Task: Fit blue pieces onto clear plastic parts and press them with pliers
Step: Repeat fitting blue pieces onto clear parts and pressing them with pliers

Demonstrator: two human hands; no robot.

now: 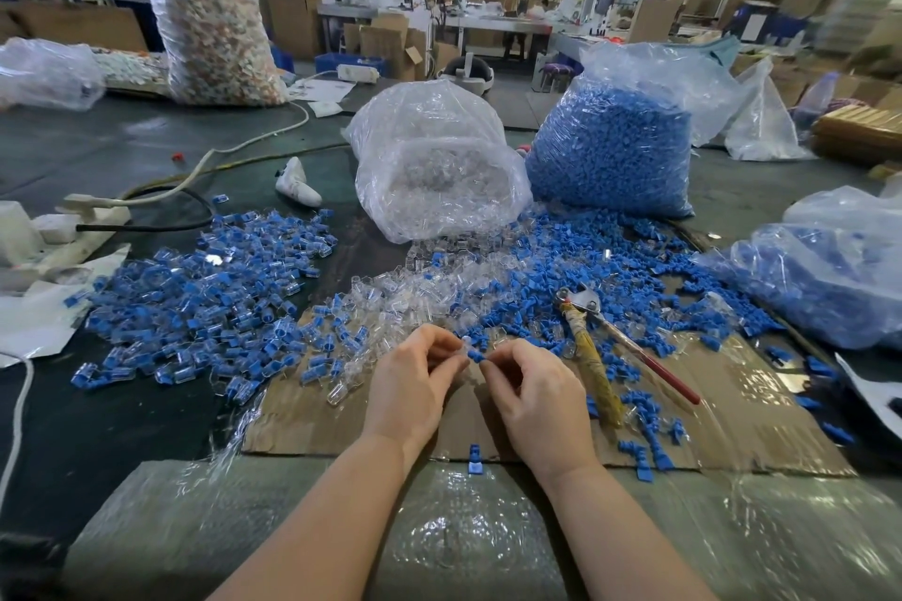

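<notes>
A crinkled clear bag (439,161) is filled with clear plastic parts, another bag (615,146) with blue pieces. Above the cardboard (732,415), a small blue piece (476,355) is pinched by the right hand (532,398) against a clear part held in the left hand (415,386). Pliers (593,337) lie just beside.

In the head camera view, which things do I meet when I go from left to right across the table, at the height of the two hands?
Pile of assembled blue-and-clear parts → left hand → blue piece pinched between the hands → right hand → pliers lying on the cardboard.
</notes>
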